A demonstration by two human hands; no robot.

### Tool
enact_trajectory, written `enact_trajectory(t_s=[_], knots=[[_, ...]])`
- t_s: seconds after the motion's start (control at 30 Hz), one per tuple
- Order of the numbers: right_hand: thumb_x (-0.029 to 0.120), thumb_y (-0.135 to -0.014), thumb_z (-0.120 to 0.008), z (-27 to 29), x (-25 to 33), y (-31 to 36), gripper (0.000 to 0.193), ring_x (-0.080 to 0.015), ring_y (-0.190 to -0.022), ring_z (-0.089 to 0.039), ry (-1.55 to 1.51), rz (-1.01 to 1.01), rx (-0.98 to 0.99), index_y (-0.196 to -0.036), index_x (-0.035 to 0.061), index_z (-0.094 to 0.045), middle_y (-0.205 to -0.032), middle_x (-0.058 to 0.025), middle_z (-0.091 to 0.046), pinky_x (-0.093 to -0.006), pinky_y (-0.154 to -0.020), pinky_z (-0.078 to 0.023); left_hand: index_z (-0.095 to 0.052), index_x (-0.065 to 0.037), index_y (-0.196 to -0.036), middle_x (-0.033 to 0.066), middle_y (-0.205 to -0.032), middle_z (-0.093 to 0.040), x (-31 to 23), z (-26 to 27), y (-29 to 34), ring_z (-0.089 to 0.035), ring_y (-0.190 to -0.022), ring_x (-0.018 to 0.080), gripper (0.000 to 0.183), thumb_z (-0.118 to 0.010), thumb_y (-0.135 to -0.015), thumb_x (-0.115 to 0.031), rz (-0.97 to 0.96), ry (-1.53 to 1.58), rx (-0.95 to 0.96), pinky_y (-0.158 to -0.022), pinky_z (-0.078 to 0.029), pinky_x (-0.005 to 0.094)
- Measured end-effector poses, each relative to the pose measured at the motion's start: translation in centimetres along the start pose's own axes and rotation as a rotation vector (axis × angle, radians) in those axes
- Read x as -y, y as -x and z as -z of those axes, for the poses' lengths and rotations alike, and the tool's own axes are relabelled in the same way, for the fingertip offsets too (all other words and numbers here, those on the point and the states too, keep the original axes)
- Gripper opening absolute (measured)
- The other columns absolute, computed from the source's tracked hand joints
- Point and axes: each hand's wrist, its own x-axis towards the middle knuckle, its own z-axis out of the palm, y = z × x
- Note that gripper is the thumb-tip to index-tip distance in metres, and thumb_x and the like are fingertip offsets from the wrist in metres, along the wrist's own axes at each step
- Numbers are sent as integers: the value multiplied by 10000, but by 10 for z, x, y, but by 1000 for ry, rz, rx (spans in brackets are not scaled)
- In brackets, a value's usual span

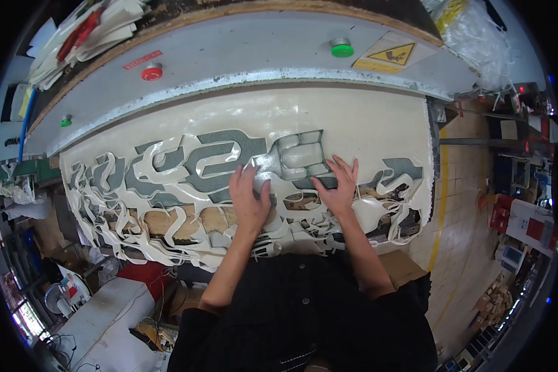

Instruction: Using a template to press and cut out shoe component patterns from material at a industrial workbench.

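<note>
A cutting die with thin dark green edges lies on a glossy cream sheet in front of me. My left hand rests on the sheet to the left of the die, fingers stretched and thumb apart; it holds nothing. On the die's right side is my right hand, its fingers spread, with the thumb at the die's lower right corner. Curved cut-outs in the sheet show a grey-green layer beneath. Whether the right fingertips press on the die or just beside it is hard to see.
Tangled cream offcuts hang along the near edge over a wooden board. A grey machine beam spans the far side, with a red button and a green button. Clear plastic bags lie at the upper right.
</note>
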Motion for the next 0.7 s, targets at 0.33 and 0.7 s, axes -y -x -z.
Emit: enact_trajectory(t_s=[0.33,0.7], knots=[[112,-810,-915,59,53,-16,242,-245,-955,-750,-232,149,-113,-995,39,-776,-972,-111,-782,-346,-828,-582,-741,-32,-1047,167,-1027,-728,-25,92,140,-694,-1009,374,452,-904,-808,-379,-88,-106,545,-876,-540,470],[356,-889,-873,132,136,-36,377,-162,-557,-691,-344,114,74,-791,8,-765,-638,-95,-719,-301,-579,-533,-711,-6,-1080,185,-1034,-669,-6,75,177,-638,-1018,414,511,-940,-737,-308,-225,-132,293,-912,-517,496]])
